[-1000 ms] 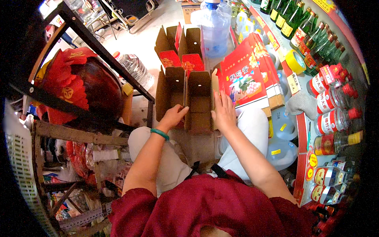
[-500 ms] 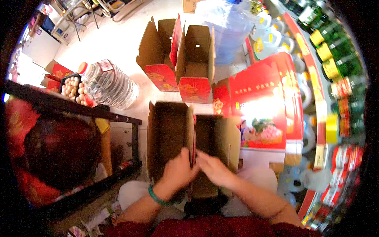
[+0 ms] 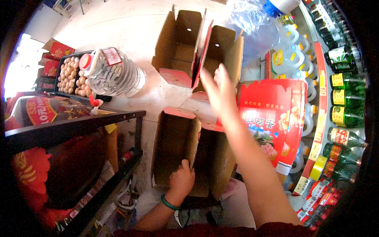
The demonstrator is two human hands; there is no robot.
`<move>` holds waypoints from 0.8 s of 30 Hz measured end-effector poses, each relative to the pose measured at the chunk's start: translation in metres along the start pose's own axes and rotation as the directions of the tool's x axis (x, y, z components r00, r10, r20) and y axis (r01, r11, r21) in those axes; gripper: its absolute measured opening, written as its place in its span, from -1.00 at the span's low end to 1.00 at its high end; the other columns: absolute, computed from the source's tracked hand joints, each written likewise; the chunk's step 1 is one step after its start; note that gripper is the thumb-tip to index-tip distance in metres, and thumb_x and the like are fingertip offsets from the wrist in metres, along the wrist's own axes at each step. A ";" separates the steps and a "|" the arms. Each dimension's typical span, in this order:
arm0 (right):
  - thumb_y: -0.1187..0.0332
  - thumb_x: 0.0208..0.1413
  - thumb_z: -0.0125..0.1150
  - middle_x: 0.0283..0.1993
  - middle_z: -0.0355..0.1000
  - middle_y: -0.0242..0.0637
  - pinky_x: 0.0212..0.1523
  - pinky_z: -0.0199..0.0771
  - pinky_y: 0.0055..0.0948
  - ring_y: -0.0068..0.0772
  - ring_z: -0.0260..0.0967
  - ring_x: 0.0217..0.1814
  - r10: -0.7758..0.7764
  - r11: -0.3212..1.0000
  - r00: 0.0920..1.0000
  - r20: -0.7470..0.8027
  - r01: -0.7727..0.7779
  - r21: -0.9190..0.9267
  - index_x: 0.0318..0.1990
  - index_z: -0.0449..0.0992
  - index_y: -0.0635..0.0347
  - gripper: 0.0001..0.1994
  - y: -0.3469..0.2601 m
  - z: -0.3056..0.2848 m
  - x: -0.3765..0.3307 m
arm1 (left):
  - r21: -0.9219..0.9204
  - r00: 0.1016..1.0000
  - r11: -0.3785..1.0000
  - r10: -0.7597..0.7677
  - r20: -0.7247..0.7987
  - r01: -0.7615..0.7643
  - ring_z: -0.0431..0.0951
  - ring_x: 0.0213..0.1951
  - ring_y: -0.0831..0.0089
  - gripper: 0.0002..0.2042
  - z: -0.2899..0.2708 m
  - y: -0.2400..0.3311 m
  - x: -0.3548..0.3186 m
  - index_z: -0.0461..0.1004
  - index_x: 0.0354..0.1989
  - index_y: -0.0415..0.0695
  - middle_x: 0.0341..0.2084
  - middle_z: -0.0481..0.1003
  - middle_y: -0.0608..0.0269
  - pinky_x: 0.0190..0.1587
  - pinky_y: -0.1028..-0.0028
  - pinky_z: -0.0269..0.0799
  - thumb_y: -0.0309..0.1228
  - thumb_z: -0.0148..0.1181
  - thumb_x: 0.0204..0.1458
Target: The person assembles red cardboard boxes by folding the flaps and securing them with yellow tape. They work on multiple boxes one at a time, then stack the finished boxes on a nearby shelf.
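Two open cardboard boxes stand close in front of me, a near left box (image 3: 173,136) and a near right box (image 3: 209,158), brown inside with red flaps. My left hand (image 3: 182,179), a green bracelet at its wrist, is closed on the wall between them. Farther off is another pair side by side, a far left box (image 3: 179,39) and a far right box (image 3: 218,47). My right hand (image 3: 216,87) stretches out to the front of the far right box, thumb and fingers apart and somewhat blurred. Whether it touches the box I cannot tell.
Flattened red printed cartons (image 3: 268,122) lie to the right, beside shelves of green bottles (image 3: 345,96) and white jugs (image 3: 292,59). A large water bottle (image 3: 118,75) and a crate of eggs (image 3: 71,77) sit at left, behind a black metal rack (image 3: 79,122).
My right hand has left the near boxes and reached forward to the far pair. My left hand stays at the near boxes' shared wall. The view has shifted.
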State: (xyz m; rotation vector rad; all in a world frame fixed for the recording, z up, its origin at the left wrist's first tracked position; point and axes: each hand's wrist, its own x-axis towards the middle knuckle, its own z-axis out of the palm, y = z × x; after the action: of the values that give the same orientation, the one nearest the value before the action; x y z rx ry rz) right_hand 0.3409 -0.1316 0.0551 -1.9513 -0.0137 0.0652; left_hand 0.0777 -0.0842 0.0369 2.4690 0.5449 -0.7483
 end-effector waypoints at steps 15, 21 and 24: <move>0.33 -0.04 0.01 -0.54 0.40 -0.05 -0.40 0.30 -0.23 -0.23 0.37 -0.47 0.258 0.922 0.927 0.272 -0.152 -0.356 -0.43 0.44 0.43 -0.74 0.017 -0.019 0.048 | -0.165 0.999 0.986 -0.019 0.047 0.027 0.49 -0.59 -0.03 -0.76 -0.075 -0.031 -0.116 0.33 -0.25 -0.28 -0.67 0.45 -0.11 -0.55 0.08 0.41 -0.32 -0.04 0.07; 0.35 -0.02 -0.02 -0.57 0.39 -0.22 -0.42 0.29 -0.31 -0.41 0.32 -0.50 0.207 0.950 0.938 0.276 -0.126 -0.284 -0.41 0.46 0.42 -0.75 -0.041 -0.111 0.009 | -0.141 0.999 0.990 -0.027 0.029 0.031 0.48 -0.60 -0.06 -0.77 -0.137 0.009 -0.213 0.30 -0.34 -0.24 -0.69 0.44 -0.09 -0.55 0.05 0.39 -0.29 -0.07 0.08; 0.34 -0.04 -0.01 -0.50 0.41 -0.09 -0.38 0.32 -0.26 -0.27 0.37 -0.44 0.178 0.951 0.919 0.351 -0.069 -0.301 -0.37 0.47 0.43 -0.74 -0.071 -0.154 -0.013 | -0.109 0.999 0.993 0.036 -0.033 -0.039 0.48 -0.60 -0.06 -0.78 -0.161 0.021 -0.251 0.29 -0.34 -0.23 -0.69 0.44 -0.09 -0.55 0.04 0.39 -0.29 -0.08 0.06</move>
State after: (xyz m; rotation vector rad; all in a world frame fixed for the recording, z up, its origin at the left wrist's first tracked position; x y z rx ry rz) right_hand 0.3373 -0.2487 0.1791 -2.1976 -0.1585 0.5492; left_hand -0.0406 -0.0668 0.3110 2.3859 0.5354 -0.6484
